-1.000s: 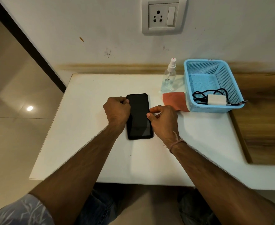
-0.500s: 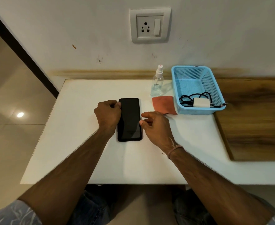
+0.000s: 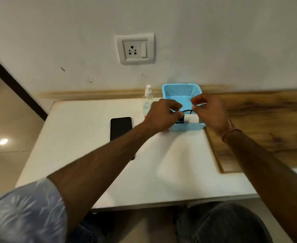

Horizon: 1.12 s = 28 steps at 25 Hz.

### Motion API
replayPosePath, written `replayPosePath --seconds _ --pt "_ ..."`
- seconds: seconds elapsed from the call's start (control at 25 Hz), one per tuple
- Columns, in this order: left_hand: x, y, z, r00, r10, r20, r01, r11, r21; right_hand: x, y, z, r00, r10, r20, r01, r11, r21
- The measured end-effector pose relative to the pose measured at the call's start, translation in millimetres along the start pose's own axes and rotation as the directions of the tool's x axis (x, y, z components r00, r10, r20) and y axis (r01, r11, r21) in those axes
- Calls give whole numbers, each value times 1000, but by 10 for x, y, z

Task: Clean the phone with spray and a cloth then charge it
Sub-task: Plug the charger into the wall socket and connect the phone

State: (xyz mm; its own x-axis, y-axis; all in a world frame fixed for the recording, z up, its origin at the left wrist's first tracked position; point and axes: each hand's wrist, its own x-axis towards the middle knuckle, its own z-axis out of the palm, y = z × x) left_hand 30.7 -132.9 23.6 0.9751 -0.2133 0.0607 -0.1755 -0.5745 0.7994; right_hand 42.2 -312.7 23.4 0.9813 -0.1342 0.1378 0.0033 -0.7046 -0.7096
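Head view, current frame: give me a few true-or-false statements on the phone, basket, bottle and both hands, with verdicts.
1. The phone lies flat on the table, screen dark. True.
2. Both hands are on the phone. False: the left hand and right hand are at the basket.
3. The charger is plugged into the socket. False: it sits in the basket, and the socket is empty.
4. The bottle stands upright left of the basket. True.
5. The basket is red. False: it is blue.
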Motion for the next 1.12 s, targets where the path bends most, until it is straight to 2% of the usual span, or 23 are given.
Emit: replayPosePath --seconds 0.04,0.12,0.2,0.24,0.36,0.68,0.84,1.0,1.12 --pt "162 103 82 995 46 90 -54 994 92 128 53 -114 999 -19 40 25 989 -149" --pt "428 202 259 961 77 265 -155 945 287 330 124 -233 973 -38 228 147 864 -481" --pt "623 175 420 919 6 394 -187 887 421 416 145 -229 923 22 383 255 711 -655" --pt "695 143 491 905 -38 423 -174 875 451 433 163 -206 903 58 426 279 674 -683" --pt "821 65 602 880 -98 465 -158 862 482 467 221 -138 880 103 464 274 688 -672" --pt "852 25 659 888 -86 452 -168 854 493 469 363 0 921 49 387 203 786 -584" --pt "799 -1 590 939 -43 341 -107 906 409 429 379 49 949 64 308 132 809 -573" --pt "740 74 466 978 25 208 -86 952 293 389 400 97 969 2 245 156 766 -624" --pt "677 146 348 990 68 122 -88 983 162 414 388 71 991 -12 130 81 835 -544"
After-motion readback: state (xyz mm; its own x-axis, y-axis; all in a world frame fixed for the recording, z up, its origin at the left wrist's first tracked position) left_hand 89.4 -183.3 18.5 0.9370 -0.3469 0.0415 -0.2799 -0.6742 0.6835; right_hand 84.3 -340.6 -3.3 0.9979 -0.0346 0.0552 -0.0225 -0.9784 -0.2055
